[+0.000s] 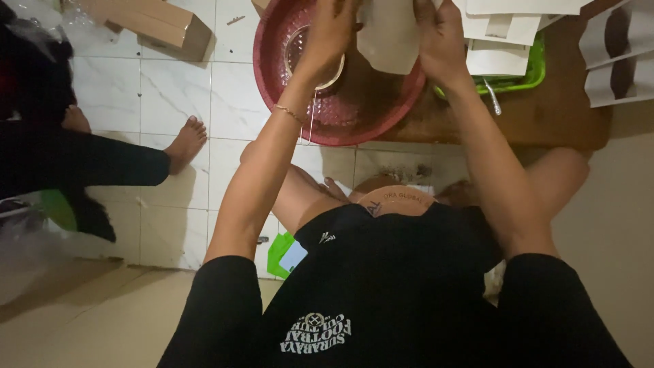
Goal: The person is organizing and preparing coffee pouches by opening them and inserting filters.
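Both hands grasp a white pouch (pixel 388 41) over the red basin (pixel 272 75): the right hand (pixel 443 41) is closed on its right edge, and the left hand (pixel 330 34) pinches its left edge, just above a small clear bowl (pixel 300 54) inside the basin. To do this well, I think the pouch mouth should stay open and level, right above the basin, so anything that falls is caught. More white pouches (pixel 497 31) lie in a green tray (pixel 524 78) on the low wooden table (pixel 558 109), and another person's foot (pixel 187 140) rests on the tiled floor (pixel 177 88).

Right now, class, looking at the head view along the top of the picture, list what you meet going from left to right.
Cardboard box → red basin → left hand → white pouch → right hand → green tray → white pouches with dark windows.
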